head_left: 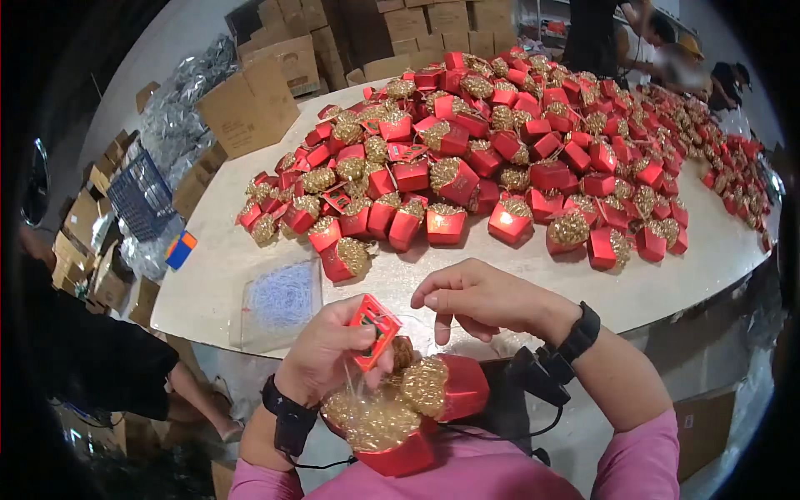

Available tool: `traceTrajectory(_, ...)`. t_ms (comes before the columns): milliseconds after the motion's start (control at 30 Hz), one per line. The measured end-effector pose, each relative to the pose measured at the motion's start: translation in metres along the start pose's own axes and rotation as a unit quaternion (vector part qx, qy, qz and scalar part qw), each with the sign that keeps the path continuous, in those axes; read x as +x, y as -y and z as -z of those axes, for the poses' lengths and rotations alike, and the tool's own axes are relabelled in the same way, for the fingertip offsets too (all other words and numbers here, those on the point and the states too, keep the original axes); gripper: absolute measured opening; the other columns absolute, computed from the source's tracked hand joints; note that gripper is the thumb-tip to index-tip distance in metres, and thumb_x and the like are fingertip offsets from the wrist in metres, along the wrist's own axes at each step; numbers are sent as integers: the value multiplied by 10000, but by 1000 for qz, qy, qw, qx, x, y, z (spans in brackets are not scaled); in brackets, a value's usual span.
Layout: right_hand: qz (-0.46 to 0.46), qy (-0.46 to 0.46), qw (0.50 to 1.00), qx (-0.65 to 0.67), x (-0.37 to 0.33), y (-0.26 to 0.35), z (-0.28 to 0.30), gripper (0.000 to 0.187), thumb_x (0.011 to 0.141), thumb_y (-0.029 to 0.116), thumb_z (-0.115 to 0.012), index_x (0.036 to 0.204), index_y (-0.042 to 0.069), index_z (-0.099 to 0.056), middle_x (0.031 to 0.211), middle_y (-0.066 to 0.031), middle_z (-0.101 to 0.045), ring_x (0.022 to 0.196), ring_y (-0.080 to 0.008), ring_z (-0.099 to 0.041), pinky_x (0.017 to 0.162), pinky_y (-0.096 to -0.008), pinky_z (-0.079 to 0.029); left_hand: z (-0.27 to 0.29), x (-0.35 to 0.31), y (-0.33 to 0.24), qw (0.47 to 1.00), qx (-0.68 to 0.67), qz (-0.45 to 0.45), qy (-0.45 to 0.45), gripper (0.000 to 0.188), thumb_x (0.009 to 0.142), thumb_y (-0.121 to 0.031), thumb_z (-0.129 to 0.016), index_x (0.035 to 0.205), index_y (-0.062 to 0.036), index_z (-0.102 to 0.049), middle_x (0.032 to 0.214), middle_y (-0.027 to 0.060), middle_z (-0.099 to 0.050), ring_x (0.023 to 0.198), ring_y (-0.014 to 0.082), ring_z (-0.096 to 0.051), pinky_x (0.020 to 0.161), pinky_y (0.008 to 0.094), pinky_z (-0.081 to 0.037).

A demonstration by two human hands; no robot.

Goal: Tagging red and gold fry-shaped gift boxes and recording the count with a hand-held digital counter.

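My left hand [333, 346] pinches a small red card tag [375, 332] with a green and dark print. A thin clear thread runs from the tag toward my right hand [492, 300], whose fingers are curled loosely around its end; the exact grip is hard to see. In my lap, below the hands, lie red box-shaped ornaments topped with gold mesh bundles: one ornament [400, 450] faces up, and another ornament [467, 387] leans beside it. Clear plastic hangs under my left hand over the gold mesh.
A large pile of red and gold ornaments [450, 179] covers much of the pale table [208, 275]. A clear tray [236, 321] of fine bluish threads stands near its front edge. Cardboard boxes [246, 108], a blue crate [142, 196] and other people are around.
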State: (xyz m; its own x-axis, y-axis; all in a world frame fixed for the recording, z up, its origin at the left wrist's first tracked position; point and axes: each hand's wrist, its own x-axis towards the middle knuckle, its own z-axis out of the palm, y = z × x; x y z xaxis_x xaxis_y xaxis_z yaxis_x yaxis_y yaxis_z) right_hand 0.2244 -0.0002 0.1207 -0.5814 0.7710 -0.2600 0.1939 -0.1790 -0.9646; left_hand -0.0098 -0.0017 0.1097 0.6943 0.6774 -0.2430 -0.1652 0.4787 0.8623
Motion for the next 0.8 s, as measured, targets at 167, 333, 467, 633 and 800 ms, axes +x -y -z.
traceTrajectory(167,23,-24,999,-24,13,-18,-3,238,792,116,-514,991,-7,-553,662,-56,-596,376,-54,-427,349,-196,-330,10,-6,-4,999,-1,-48,24,308,730,-175,-636,919,6,-474,663,184,-586,438,239,-556,410,294,-454)
traceTrajectory(333,51,-44,996,-63,27,-23,-9,223,743,84,-513,934,-6,-582,698,-39,-582,452,-60,-469,407,-207,-383,4,-11,-9,998,15,-61,1,286,729,-160,-636,903,3,-478,665,186,-587,442,241,-561,403,292,-450)
traceTrajectory(467,90,-48,995,-20,41,-34,-12,207,741,28,-501,920,-14,-595,729,-59,-580,467,-79,-487,423,-212,-398,1,-10,-11,998,10,-55,14,283,733,-158,-632,907,4,-478,666,184,-589,449,238,-563,409,286,-450)
traceTrajectory(633,61,43,996,51,36,-27,-11,198,767,71,-546,948,23,-609,683,5,-560,484,-31,-455,410,-174,-329,0,-12,-14,998,8,-51,26,290,737,-158,-627,920,6,-475,669,184,-590,459,234,-567,415,284,-451)
traceTrajectory(800,61,111,988,83,34,-28,-11,133,751,85,-593,868,29,-620,622,31,-539,466,-22,-408,405,-169,-299,-3,-9,-15,999,12,-37,22,281,749,-144,-614,935,11,-470,673,188,-593,465,236,-569,422,288,-456)
